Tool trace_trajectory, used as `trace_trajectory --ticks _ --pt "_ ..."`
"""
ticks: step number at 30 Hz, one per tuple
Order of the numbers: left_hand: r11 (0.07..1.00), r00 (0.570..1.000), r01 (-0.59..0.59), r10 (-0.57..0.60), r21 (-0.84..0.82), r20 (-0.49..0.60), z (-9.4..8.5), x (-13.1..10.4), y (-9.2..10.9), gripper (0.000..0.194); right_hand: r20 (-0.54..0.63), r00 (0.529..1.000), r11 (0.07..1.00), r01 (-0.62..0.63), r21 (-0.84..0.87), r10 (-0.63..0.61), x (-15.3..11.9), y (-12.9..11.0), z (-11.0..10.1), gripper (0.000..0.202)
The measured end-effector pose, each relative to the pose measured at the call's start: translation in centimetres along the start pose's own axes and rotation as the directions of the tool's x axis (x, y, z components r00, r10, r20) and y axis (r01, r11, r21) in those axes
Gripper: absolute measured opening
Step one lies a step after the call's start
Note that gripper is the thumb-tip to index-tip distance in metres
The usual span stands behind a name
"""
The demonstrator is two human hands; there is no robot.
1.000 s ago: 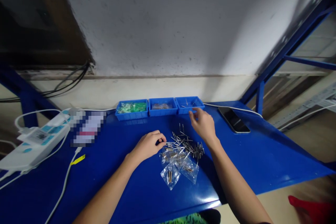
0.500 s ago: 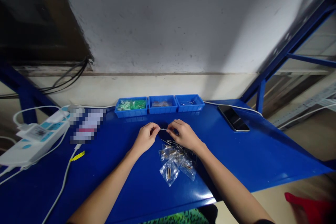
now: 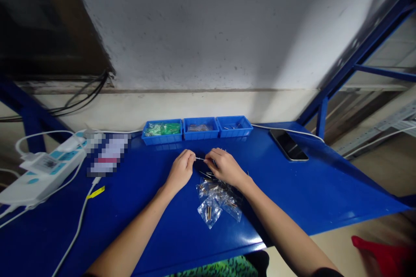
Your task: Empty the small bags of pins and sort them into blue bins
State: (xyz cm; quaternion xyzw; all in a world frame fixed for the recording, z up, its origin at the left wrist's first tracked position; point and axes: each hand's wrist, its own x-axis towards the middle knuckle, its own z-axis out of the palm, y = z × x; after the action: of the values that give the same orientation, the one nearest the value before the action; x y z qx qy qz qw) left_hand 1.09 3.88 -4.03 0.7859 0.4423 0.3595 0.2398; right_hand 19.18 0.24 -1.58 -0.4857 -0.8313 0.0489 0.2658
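1. A slim metal rod (image 3: 200,159) spans the small gap between the two hands, over the blue worktop (image 3: 156,238). Its long axis runs from side to side, roughly along the row of bins behind it, with the right end tipped slightly toward the person.
2. The left hand (image 3: 181,169) is closed in a pinch, thumb against curled fingers, on the rod's left end. From this hand, the rod points to the right.
3. The right hand (image 3: 225,165) pinches the other end, so the rod lies to its left. Neither hand is nearer: both meet the rod at their fingertips. Whether it is one piece or two joined end to end is too small to tell.
4. Loose metal rods (image 3: 206,175) lie below and partly behind the right hand, which is the nearer one to them. Clear plastic bags (image 3: 209,213) with brass-coloured pieces lie next to these, on the person's side.
5. Beyond the hands, three blue bins stand in a row: the left bin (image 3: 163,140) with green and clear packets, the middle bin (image 3: 201,136) with small pieces hard to make out, and the right bin (image 3: 235,133) with a few thin rods. All three are apart from both hands.
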Motion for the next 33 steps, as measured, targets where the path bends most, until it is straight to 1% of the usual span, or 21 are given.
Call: trace_trajectory --ticks 3,6,9,12,16,20,22,24,27,29,31,32,33 --pt "0.997 0.999 0.039 -0.038 -0.06 0.019 -0.1 -0.3 0.3 0.029 -0.002 1.0 1.0 -0.022 0.009 0.022 0.0 0.0 0.1 0.014" --pt "0.994 1.0 0.012 -0.011 -0.108 0.011 -0.2 -0.5 0.6 0.021 -0.008 0.999 0.998 -0.047 0.035 0.048 0.0 0.1 0.0 0.016" --pt "0.997 1.0 -0.028 0.028 -0.078 -0.008 -0.2 -0.5 0.8 0.02 -0.017 0.998 0.996 -0.053 0.066 0.055 0.0 0.0 -0.2 0.018" --pt "0.999 1.0 -0.017 0.016 -0.038 -0.021 -0.2 -0.5 0.8 0.022 -0.034 0.998 0.996 -0.045 0.071 0.048 0.0 -0.1 -0.3 0.013" --pt "0.999 0.999 0.005 -0.007 -0.043 -0.041 -0.2 -0.4 0.9 0.027 -0.055 0.998 0.999 -0.033 0.024 0.034 0.0 -0.1 -0.4 0.01" --pt "0.998 1.0 -0.008 0.009 -0.06 0.013 -0.2 -0.5 0.9 0.032 -0.058 0.998 1.0 -0.03 0.001 0.03 0.1 0.0 -0.4 0.015" --pt "0.997 0.998 -0.025 0.029 -0.069 0.052 0.0 -0.6 1.0 0.031 -0.078 0.996 0.999 -0.043 0.02 0.045 0.1 0.0 -0.5 0.017" --pt "0.997 0.994 -0.045 0.05 -0.06 0.096 0.1 -0.6 1.1 0.027 -0.122 0.99 0.997 -0.061 0.055 0.068 0.1 0.1 -0.9 0.019" --pt "0.997 0.983 -0.082 0.081 0.002 0.163 0.3 -0.8 1.3 0.02 -0.248 0.96 0.987 -0.101 0.128 0.13 0.0 0.5 -1.6 0.023" --pt "0.994 0.977 -0.103 0.094 0.035 0.194 0.4 -0.9 1.3 0.02 -0.356 0.913 0.973 -0.141 0.185 0.2 -0.1 1.1 -2.2 0.026" --pt "0.995 0.981 -0.094 0.088 0.023 0.17 0.5 -1.0 1.2 0.02 -0.429 0.86 0.954 -0.195 0.226 0.278 -0.2 1.7 -2.6 0.03" --pt "0.997 0.989 -0.078 0.077 -0.001 0.129 0.6 -1.0 1.1 0.022 -0.437 0.846 0.947 -0.22 0.235 0.305 -0.3 1.9 -2.7 0.031" --pt "0.998 0.995 -0.061 0.063 -0.031 0.072 0.7 -1.0 1.0 0.027 -0.421 0.849 0.943 -0.238 0.235 0.319 -0.3 1.9 -2.7 0.032"
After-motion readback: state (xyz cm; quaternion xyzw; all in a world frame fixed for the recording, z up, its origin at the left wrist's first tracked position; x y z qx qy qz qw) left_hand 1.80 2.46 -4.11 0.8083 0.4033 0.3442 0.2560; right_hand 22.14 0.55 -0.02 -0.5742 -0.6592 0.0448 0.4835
